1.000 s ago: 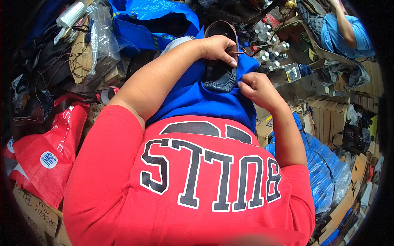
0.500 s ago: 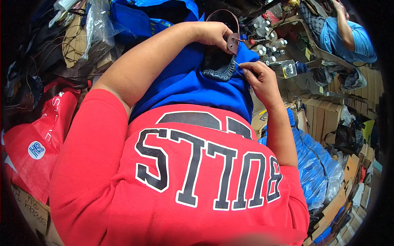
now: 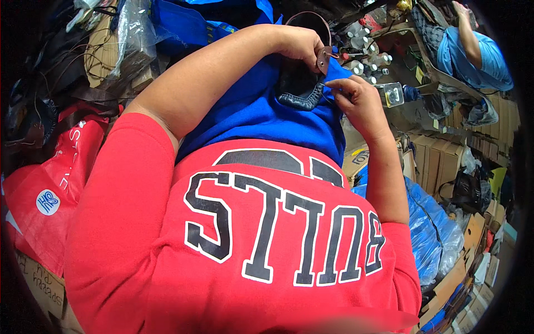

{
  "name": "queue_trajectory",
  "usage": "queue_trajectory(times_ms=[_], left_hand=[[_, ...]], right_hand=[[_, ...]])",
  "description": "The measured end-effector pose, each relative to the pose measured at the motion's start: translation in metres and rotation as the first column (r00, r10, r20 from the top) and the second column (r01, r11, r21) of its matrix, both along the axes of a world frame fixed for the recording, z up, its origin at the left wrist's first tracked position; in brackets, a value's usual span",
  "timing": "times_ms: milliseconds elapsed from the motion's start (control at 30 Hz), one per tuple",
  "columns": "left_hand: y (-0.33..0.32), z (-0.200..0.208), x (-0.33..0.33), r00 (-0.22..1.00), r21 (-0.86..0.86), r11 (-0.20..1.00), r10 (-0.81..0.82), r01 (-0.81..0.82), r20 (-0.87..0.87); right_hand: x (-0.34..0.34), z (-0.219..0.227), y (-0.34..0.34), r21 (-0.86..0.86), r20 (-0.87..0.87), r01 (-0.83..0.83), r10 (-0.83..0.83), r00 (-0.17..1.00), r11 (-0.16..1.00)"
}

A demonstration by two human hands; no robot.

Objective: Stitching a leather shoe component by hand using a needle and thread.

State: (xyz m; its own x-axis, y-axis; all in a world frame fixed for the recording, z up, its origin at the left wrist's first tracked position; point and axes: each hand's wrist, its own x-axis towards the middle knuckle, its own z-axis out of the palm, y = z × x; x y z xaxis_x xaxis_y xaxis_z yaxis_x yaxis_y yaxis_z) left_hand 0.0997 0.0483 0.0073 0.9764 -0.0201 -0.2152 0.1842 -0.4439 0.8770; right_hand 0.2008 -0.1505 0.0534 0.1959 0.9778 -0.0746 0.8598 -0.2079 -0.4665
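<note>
A small dark blue-black pouch-like bag (image 3: 300, 89) with a brown leather strap (image 3: 322, 28) rests on blue cloth (image 3: 250, 114) over my lap. My left hand (image 3: 297, 44) grips the bag's top by the brown strap tab (image 3: 323, 57). My right hand (image 3: 356, 100) pinches the bag's right edge with its fingertips. My red shirt with large black letters fills the lower part of the view.
A red plastic bag (image 3: 53, 161) lies at left with cardboard below it. Blue plastic bags (image 3: 434, 228) and cardboard boxes (image 3: 439, 158) stand at right. Small bottles (image 3: 367, 58) sit beyond my hands. Another person in a blue top (image 3: 473, 53) sits far right.
The view has tilted and both hands with the bag now sit higher and further right. My right hand's fingers have shifted onto the bag's right edge.
</note>
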Motion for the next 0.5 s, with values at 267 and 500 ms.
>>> queue_trajectory(times_ms=[267,500], left_hand=[[0.002,-0.006,0.01,1.0,0.038,0.999,-0.024,0.024,0.013],[-0.002,-0.002,0.007,1.0,0.026,1.0,-0.009,0.009,0.003]], right_hand=[[0.023,-0.021,0.01,0.046,-0.222,-0.093,0.101,0.97,0.995],[0.016,-0.042,0.01,-0.066,-0.554,0.125,-0.141,0.82,0.99]])
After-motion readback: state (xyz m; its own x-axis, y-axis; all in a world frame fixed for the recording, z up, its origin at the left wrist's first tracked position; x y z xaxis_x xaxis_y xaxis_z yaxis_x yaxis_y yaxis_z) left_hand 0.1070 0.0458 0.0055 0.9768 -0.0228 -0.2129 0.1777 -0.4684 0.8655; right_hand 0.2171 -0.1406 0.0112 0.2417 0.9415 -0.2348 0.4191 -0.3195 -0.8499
